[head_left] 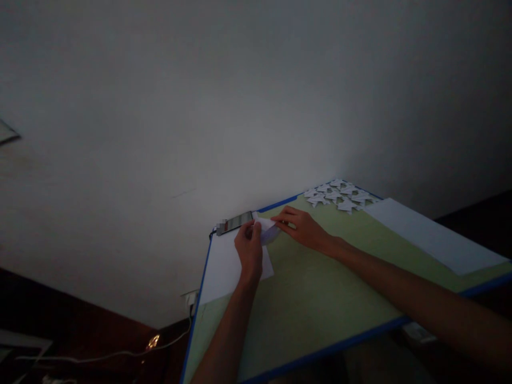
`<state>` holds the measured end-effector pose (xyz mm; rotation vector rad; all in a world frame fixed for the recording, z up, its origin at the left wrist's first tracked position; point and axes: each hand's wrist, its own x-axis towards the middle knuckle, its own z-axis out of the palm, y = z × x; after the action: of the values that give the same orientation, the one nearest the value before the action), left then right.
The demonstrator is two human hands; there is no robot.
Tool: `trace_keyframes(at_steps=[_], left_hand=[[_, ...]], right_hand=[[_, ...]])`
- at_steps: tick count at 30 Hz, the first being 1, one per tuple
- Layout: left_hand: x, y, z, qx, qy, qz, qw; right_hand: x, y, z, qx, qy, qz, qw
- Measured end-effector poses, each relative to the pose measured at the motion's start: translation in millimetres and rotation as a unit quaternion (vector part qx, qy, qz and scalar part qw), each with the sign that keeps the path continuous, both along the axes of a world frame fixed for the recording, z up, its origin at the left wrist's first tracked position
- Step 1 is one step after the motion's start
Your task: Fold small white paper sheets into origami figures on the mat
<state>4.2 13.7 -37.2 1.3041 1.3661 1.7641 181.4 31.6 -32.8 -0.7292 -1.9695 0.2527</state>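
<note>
A white sheet of paper (267, 229) lies partly folded near the far left corner of a green mat with a blue border (312, 298). My left hand (248, 249) rests on the sheet, its fingers curled and pressing the paper down. My right hand (301, 225) comes in from the right, fingers stretched together and pressing on the folded edge of the same sheet. Both hands touch the paper on the mat.
A stack of white sheets (224, 264) lies under my left hand. A phone (235, 222) lies at the mat's far edge. Several folded white paper shapes (340, 194) are piled at the far corner. Another white sheet (432, 234) lies on the right. A cable (120, 353) and wall socket (191, 297) are at lower left.
</note>
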Motion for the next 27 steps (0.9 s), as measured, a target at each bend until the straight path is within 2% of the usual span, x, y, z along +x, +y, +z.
trace_keyframes(at_steps=[4, 11, 16, 19, 23, 27], left_hand=[[0, -1, 0.8, -0.002, -0.002, -0.007, 1.000], [0, -1, -1.9, -0.008, 0.014, -0.043, 0.999], [2, -4, 2.4, -0.013, 0.018, -0.067, 0.998], [3, -6, 5.6, -0.019, 0.013, -0.078, 0.997], [2, -7, 5.8, -0.020, 0.013, -0.091, 0.996], [4, -8, 4.6, -0.018, 0.019, -0.115, 0.993]], right_hand=[[2, -3, 3.4, 0.020, -0.008, 0.048, 0.999], [8, 1, 5.7, 0.034, -0.035, 0.076, 0.996], [10, 4, 4.5, 0.024, -0.058, 0.105, 0.992], [13, 5, 5.4, -0.005, -0.052, 0.124, 0.991], [18, 11, 8.1, -0.102, -0.035, 0.146, 0.983], [14, 15, 7.8, -0.164, 0.015, 0.133, 0.977]])
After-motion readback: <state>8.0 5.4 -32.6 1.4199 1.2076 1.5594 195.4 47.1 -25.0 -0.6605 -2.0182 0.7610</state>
